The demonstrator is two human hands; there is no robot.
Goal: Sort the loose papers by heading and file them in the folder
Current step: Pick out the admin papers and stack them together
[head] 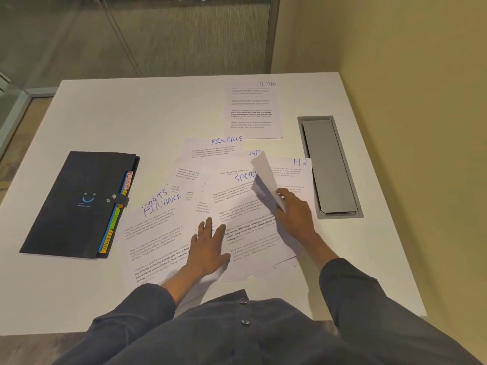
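Note:
Several loose printed papers lie overlapping in the middle of the white table (110, 280). Their handwritten headings read FINANCE (162, 204), SPORTS (245, 177), HR (300, 162) and FINANCE again (226, 140). One ADMIN sheet (253, 109) lies apart at the far side. My left hand (208, 248) presses flat on the pile, fingers spread. My right hand (292, 209) pinches a lifted sheet (264, 175) by its edge, raised over the SPORTS page. A closed black folder (76, 204) with coloured tabs marked ADMIN, HR and SPORTS lies to the left.
A grey recessed cable hatch (329, 167) is set into the table to the right of the papers. A beige wall runs along the right side. Glass partitions stand beyond the table's far edge.

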